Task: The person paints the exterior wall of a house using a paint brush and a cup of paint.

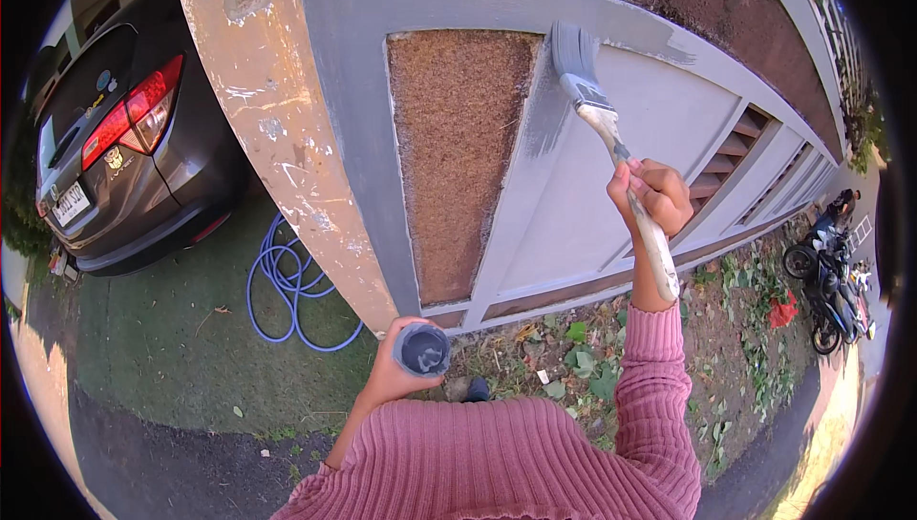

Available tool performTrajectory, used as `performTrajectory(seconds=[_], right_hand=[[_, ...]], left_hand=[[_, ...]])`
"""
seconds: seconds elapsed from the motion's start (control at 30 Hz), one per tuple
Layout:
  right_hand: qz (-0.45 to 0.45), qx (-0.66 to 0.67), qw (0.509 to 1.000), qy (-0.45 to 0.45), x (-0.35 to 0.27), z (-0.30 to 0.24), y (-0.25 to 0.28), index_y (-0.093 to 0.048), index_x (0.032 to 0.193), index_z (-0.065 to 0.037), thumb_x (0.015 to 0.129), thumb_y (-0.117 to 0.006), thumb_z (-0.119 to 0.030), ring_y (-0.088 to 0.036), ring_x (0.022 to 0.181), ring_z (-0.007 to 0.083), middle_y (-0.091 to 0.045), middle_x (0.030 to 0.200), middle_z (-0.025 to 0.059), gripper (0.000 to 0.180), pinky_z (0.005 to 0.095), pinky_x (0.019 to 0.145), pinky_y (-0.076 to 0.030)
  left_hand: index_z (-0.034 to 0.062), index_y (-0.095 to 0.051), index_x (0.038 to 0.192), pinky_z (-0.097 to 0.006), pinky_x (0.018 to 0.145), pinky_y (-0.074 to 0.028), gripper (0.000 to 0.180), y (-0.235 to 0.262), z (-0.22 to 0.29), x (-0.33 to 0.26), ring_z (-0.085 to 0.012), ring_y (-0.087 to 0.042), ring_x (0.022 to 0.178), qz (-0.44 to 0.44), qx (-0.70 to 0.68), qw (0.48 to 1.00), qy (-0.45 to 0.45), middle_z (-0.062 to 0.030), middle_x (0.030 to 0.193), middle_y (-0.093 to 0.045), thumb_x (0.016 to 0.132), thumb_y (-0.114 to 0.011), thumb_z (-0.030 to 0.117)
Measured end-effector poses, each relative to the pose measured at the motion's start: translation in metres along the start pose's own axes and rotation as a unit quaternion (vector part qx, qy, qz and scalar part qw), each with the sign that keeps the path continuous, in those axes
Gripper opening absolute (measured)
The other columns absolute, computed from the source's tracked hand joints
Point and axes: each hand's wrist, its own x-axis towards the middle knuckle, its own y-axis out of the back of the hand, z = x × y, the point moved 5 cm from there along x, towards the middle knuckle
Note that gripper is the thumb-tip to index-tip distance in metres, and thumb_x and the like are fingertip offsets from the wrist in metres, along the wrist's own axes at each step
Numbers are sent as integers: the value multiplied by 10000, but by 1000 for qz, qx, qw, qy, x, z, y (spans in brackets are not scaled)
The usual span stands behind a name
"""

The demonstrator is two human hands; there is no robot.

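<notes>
My right hand [655, 197] is closed round the pale, paint-marked handle of a paintbrush [597, 119]. The brush points up and away, and its grey-coated bristles press on the wall [535, 205]. Darker grey strokes lie about the bristles, beside the lighter grey of the panel to their right. In my left hand [390, 367], low in front of me, is a small cup of grey paint [422, 350], held by its side with the mouth facing up.
A tan, flaking pillar edge [277, 128] borders the wall on the left. Beyond it are a dark car [143, 138] and a coiled blue hose [287, 281] on the ground. Leafy weeds [597, 377] grow along the wall's foot. Motorcycles [829, 281] stand at far right.
</notes>
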Motion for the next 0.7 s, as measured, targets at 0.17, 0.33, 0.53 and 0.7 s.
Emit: performTrajectory(seconds=[0.17,0.33,0.53,0.7], right_hand=[[-62,32,997,-45,-45,-22,-3,-445,578,-68,535,-715,76,-539,430,158,-504,565,41,308,240,387,-453],[-98,31,991,-84,-92,-46,-1,-436,574,-83,533,-715,59,-540,433,152,-504,569,31,316,244,387,-452],[-203,46,963,-171,-126,-74,5,-398,610,-103,584,-746,21,-594,491,150,-510,580,30,370,253,422,-448],[-160,71,926,-333,-106,-42,7,-420,590,-36,635,-707,47,-522,464,149,-463,555,52,302,242,432,-416]], left_hand=[[70,-437,1128,-311,900,-423,726,4,-2,-7,-166,-543,1029,-7,22,1000,-7,-72,1076,-561,498,-789,-2],[69,-441,1126,-305,897,-424,712,9,-3,-16,-161,-548,1019,-24,28,999,10,-68,1060,-569,502,-777,-3],[61,-436,1125,-319,902,-425,716,12,2,-30,-171,-550,1021,-40,21,999,5,-75,1067,-571,496,-773,2],[66,-434,1124,-329,907,-422,715,19,-1,-47,-181,-551,1025,-37,18,999,8,-79,1073,-571,498,-774,8]])
